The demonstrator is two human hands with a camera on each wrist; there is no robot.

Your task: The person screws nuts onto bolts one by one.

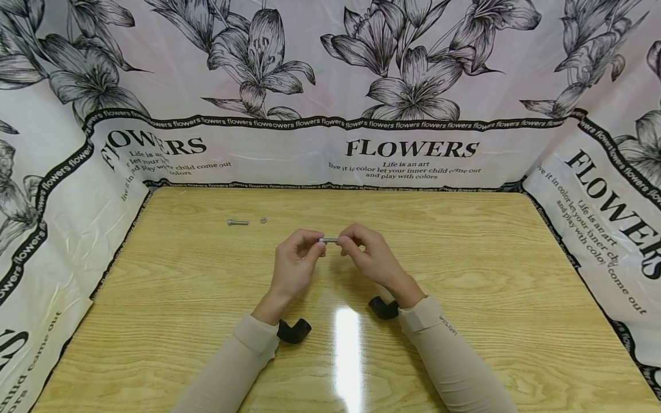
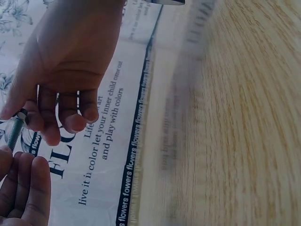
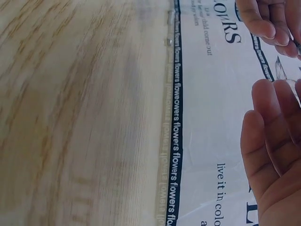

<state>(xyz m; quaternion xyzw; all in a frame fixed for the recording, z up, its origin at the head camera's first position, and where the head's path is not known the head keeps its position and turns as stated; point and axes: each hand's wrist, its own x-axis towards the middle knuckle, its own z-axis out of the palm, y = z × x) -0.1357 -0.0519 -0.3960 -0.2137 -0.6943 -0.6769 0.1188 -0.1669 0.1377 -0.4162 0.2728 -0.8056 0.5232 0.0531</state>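
In the head view, a small metal bolt [image 1: 330, 240] is held level above the table between both hands. My left hand [image 1: 296, 261] pinches its left end between thumb and forefinger. At the other end, the fingertips of my right hand [image 1: 370, 258] grip the shank. Close up in the left wrist view, the threaded bolt [image 2: 15, 132] has a dark hexagonal end at the left thumb; I cannot tell whether that is a nut or the head. The right wrist view catches the right hand's fingers [image 3: 277, 127] below the left hand's fingertips [image 3: 270, 28].
Another bolt [image 1: 238, 222] lies on the wooden table [image 1: 465, 258] at the back left, with a loose nut [image 1: 263, 220] to its right. Black bent pieces [image 1: 294, 331] show beside each wrist. A flower-printed white sheet [image 1: 289, 155] walls the table's back and sides.
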